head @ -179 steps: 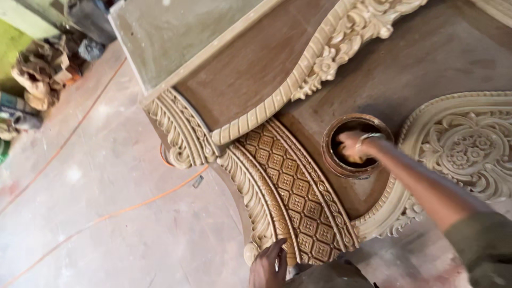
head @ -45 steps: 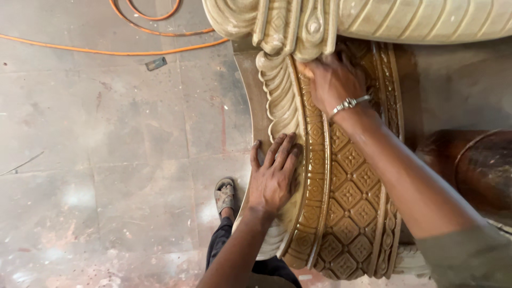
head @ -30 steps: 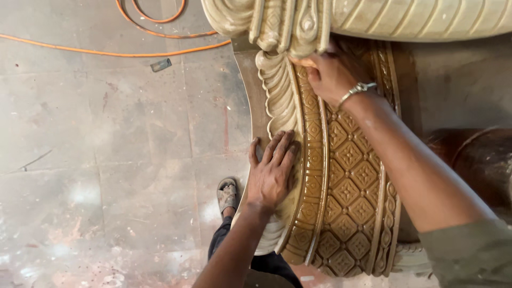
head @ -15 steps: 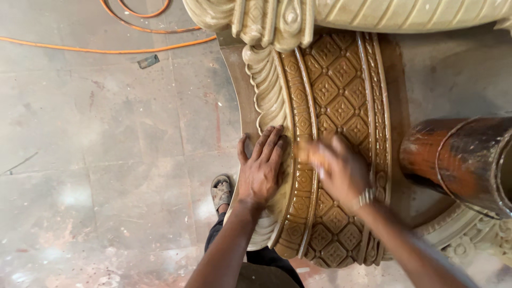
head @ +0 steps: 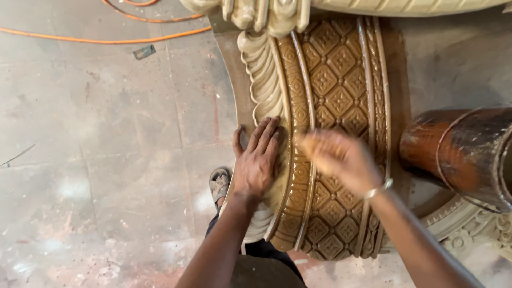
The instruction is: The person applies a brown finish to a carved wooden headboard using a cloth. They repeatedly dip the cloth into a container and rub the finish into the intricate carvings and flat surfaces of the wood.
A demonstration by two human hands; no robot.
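A view looking straight down at a person working on a large carved wooden panel (head: 341, 69), curved, with a band of diamond lattice, beaded ridges and a pale leaf-scroll border on its left edge. Part of the carving is glossy brown with wet stain; the leaf border (head: 262, 80) and the ornate trim at the far edge are still pale.

The left hand (head: 257, 160) lies flat, fingers together and pointing away, pressed on the leaf border at the panel's left edge. The right hand (head: 341, 157) is blurred with motion over the lattice; whether it pinches a cloth or pad cannot be told. A thin metal bracelet (head: 377, 189) circles that wrist.

A stained tin (head: 461, 152) sits on its side or tilted just right of the lattice, mouth to the right. Likely risks: the moving forearm could knock the tin and spill stain, and the bracing left hand may smear wet finish onto the pale border. An orange cable (head: 106, 40) trails across the concrete floor (head: 96, 160), far left; a sandalled foot (head: 218, 184) shows near the panel's edge.
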